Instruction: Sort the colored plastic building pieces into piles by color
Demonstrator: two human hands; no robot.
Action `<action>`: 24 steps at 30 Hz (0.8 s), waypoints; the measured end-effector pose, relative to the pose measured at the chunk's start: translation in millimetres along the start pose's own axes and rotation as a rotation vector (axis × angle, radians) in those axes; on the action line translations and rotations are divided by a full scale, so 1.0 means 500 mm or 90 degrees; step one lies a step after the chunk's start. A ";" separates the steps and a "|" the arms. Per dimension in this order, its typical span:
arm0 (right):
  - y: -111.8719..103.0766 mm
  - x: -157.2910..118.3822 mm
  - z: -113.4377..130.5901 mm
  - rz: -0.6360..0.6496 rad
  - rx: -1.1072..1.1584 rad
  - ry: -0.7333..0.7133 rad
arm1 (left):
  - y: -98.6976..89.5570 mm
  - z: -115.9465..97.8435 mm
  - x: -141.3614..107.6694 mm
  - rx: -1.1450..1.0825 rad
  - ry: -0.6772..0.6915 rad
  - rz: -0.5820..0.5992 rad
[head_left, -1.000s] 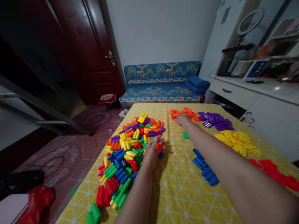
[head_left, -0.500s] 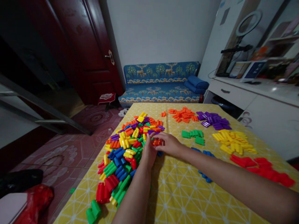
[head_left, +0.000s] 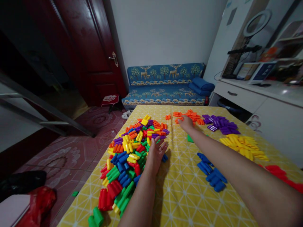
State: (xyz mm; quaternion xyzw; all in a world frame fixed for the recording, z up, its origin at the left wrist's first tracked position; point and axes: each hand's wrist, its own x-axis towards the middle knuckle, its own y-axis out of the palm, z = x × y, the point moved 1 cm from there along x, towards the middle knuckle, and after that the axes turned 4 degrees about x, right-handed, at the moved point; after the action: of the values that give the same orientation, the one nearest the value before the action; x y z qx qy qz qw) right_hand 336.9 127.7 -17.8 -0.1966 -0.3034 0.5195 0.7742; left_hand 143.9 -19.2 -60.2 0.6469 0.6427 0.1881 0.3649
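Note:
My left hand (head_left: 156,153) hovers at the right edge of a mixed heap of coloured plastic pieces (head_left: 127,148), fingers apart and holding nothing. My right hand (head_left: 186,123) reaches to the orange pile (head_left: 194,116) at the table's far side; its fingertips are at an orange piece, and whether it is still gripped is unclear. Right of that pile lie purple pieces (head_left: 221,124), then yellow ones (head_left: 245,146) and red ones (head_left: 281,176) partly behind my right forearm. Blue pieces (head_left: 213,173) lie nearer. Green pieces (head_left: 190,138) are mostly hidden under my right arm.
The table (head_left: 180,195) has a yellow patterned cloth. Beyond it stands a blue sofa (head_left: 163,90). A white cabinet (head_left: 246,97) is at the right, a dark red door (head_left: 92,53) at the left. Two orange pieces (head_left: 168,117) lie between heap and orange pile.
My right hand has left my left hand and moved away to the orange pile, taking along the orange piece held between them. My left hand's fingers have opened. The view has shifted slightly.

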 end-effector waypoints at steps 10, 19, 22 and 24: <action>0.116 0.036 0.046 0.136 -0.303 -0.059 | 0.010 0.001 -0.005 0.004 0.002 -0.025; 0.088 0.056 0.044 0.049 -0.376 -0.016 | 0.012 -0.002 -0.009 0.000 0.000 -0.015; 0.056 0.054 0.044 -0.003 -0.354 -0.010 | 0.012 -0.003 -0.010 0.006 -0.002 -0.015; 0.038 0.035 0.047 -0.025 -0.275 -0.035 | 0.010 -0.002 -0.009 0.008 0.000 -0.011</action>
State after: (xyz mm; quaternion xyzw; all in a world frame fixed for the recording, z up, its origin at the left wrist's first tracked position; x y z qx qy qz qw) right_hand 313.1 150.7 -7.6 -0.3376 -0.4325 0.4325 0.7155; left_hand 146.1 -22.7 -54.7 0.6438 0.6492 0.1806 0.3625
